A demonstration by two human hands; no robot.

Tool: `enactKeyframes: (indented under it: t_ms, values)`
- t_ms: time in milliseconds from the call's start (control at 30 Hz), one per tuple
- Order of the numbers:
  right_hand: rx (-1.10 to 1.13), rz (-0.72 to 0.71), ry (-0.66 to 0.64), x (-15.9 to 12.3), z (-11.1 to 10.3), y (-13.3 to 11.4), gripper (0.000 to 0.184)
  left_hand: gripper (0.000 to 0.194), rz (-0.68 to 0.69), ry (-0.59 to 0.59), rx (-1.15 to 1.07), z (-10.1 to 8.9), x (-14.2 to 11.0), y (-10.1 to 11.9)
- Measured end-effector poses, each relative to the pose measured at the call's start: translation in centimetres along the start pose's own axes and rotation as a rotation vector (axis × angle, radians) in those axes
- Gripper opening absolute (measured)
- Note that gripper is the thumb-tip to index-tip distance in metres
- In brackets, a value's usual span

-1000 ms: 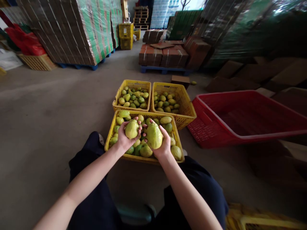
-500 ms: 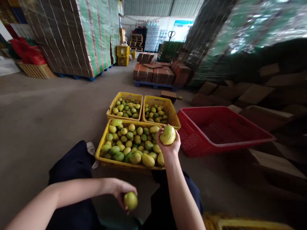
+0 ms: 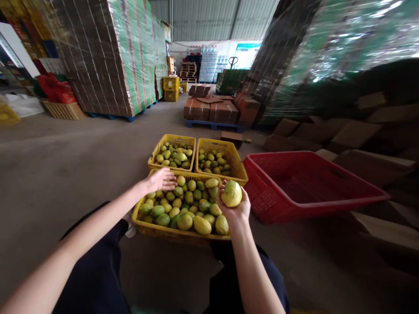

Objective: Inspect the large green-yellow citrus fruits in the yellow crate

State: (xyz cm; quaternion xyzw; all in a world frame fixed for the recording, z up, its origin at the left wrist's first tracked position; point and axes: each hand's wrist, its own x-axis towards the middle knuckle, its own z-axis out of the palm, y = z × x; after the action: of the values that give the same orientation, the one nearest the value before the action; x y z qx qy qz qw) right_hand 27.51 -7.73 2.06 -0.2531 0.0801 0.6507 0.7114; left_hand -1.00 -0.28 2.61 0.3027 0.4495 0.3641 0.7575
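A yellow crate (image 3: 153,230) full of green-yellow guavas sits on the floor between my knees. My right hand (image 3: 236,208) is closed around a large pale guava (image 3: 231,194), held palm up over the crate's right edge. My left hand (image 3: 161,180) reaches down into the far left corner of the crate. Its fingers curl over the fruit there, and I cannot see whether they grip one.
Two smaller yellow crates (image 3: 172,138) (image 3: 238,162) of guavas stand just beyond. A big red crate (image 3: 262,198) lies to the right. Wrapped pallets of flat cartons (image 3: 108,56), brown boxes (image 3: 211,111) and loose cardboard (image 3: 360,131) ring the concrete floor.
My left hand, which held a guava low by my lap, has swung forward into the near crate and that guava is gone from view. The right hand kept its guava and dropped slightly.
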Motion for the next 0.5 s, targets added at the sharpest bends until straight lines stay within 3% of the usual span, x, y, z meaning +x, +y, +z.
enactKeyframes:
  t_ms: [100, 167, 267, 400, 500]
  values:
    - [-0.045, 0.012, 0.027, -0.3, 0.0, 0.3, 0.028, 0.030, -0.174, -0.288, 0.277, -1.7, -2.5, -3.5]
    - [-0.106, 0.030, 0.049, -0.4, 0.0, 0.8, 0.026, 0.036, -0.248, -0.387, 0.459, -3.1, -3.4, -6.1]
    - [-0.263, 0.092, 0.079, -0.5, -0.3, 2.6, 0.020, 0.042, -0.314, -0.301, 0.659, -4.8, -3.1, -8.8]
    - [-0.616, 0.296, 0.161, -1.3, -2.3, 6.2, 0.017, 0.045, -0.284, -0.072, 0.908, -5.4, -1.9, -9.9]
    - [-0.820, 0.512, 0.178, -2.4, -5.5, 8.5, 0.022, 0.046, -0.117, -0.133, 1.105, -5.4, -2.2, -9.2]
